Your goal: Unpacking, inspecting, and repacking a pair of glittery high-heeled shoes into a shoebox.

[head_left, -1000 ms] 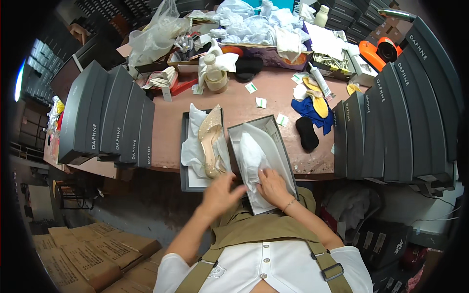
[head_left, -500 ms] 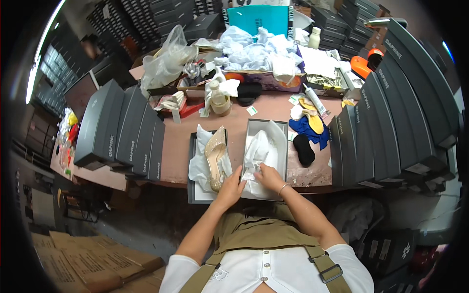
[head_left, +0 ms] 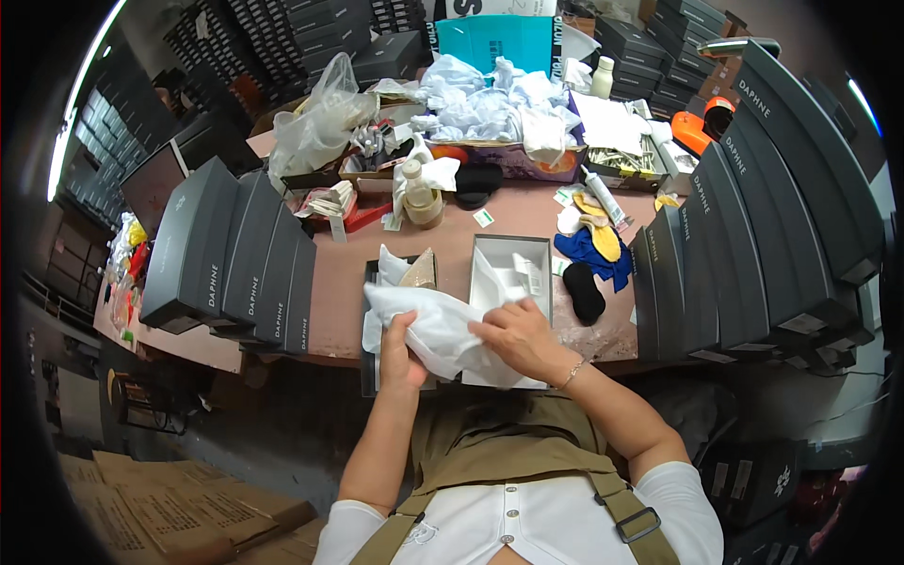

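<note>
A bundle of white tissue paper (head_left: 428,325) is raised over the front of two grey boxes, and what is inside it is hidden. My left hand (head_left: 403,356) grips its left end with the thumb on top. On its right side, the fingers of my right hand (head_left: 523,341) are closed on the paper's edge. Behind the bundle, in the left box (head_left: 370,363), the toe of a glittery gold pump (head_left: 421,270) shows beside more tissue; the rest is covered. The right box (head_left: 511,249) holds loose white paper (head_left: 488,282) and a small white packet (head_left: 527,275).
Grey shoe boxes stand in rows at left (head_left: 193,254) and right (head_left: 753,235). Along the back are a carton of crumpled tissue (head_left: 490,104), a jar with a bottle (head_left: 421,202) and a white tube (head_left: 607,198). A black pad (head_left: 584,294) and blue cloth (head_left: 603,259) lie right of the boxes.
Both hands have lifted the tissue bundle out of the right box and moved it left, over the gold pump. The right box now shows more of its inside.
</note>
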`<state>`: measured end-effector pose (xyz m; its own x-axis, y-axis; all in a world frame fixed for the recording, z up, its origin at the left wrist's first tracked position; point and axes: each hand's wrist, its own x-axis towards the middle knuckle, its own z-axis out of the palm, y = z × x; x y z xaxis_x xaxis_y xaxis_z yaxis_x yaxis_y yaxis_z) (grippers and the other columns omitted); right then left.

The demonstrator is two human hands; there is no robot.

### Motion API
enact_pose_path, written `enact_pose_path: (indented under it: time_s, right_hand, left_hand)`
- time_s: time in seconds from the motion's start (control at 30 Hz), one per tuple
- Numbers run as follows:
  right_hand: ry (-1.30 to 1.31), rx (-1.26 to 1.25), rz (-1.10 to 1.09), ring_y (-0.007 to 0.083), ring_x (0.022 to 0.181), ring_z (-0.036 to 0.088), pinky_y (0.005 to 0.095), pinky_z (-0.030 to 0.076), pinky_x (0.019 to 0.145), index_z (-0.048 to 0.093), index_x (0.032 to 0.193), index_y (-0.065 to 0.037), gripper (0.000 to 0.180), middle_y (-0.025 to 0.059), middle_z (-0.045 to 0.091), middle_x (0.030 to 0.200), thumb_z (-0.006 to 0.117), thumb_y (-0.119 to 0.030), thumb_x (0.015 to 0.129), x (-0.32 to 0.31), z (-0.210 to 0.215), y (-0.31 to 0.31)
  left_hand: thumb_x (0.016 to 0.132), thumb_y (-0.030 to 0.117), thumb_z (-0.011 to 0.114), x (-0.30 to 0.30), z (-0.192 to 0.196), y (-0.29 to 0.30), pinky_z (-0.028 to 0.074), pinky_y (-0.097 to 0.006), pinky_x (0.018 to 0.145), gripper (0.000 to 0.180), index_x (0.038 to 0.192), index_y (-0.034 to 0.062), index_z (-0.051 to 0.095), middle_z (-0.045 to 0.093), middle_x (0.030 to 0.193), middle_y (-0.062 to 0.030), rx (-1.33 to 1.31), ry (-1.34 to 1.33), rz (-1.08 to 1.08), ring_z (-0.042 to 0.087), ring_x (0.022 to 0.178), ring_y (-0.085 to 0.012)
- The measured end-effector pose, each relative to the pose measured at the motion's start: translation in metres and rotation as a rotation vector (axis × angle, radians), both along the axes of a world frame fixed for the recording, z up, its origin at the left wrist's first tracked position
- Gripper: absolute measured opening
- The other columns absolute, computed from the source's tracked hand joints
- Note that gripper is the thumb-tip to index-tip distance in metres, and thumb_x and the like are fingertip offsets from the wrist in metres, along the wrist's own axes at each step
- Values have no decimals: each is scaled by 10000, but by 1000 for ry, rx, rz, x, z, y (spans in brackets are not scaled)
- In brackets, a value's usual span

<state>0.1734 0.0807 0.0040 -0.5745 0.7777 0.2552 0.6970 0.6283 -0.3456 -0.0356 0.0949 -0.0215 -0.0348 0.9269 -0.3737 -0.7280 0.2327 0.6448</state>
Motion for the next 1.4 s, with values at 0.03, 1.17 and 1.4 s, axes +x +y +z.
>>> enact_pose_path:
  time_s: [0.03, 1.17, 1.4]
  right_hand:
    - [27, 95, -65, 222, 977, 592, 460, 372, 964, 609, 1030, -93, 265, 67, 607, 1009, 627, -137, 769, -6, -9, -2]
    - [768, -152, -210, 230, 654, 608, 335, 493, 629, 561, 962, 3, 139, 142, 598, 851, 576, -39, 830, -1, -68, 2]
    - [447, -320, -402, 203, 749, 638, 330, 514, 643, 550, 969, 25, 278, 134, 623, 880, 597, -238, 893, 40, -91, -9]
  left_hand:
    - [807, 190, 623, 3, -3, -6, 442, -429, 948, 470, 1227, 36, 477, 559, 1164, -121, -55, -100, 73, 558, 1075, -263]
    - [717, 111, 667, 39, 31, -3, 461, -392, 793, 341, 1002, 2, 516, 550, 931, -138, 1120, 1180, 176, 553, 848, -302]
    - [828, 224, 568, -3, 34, -3, 458, -367, 829, 403, 1106, -61, 508, 561, 1036, -137, 558, 735, 606, 564, 930, -232]
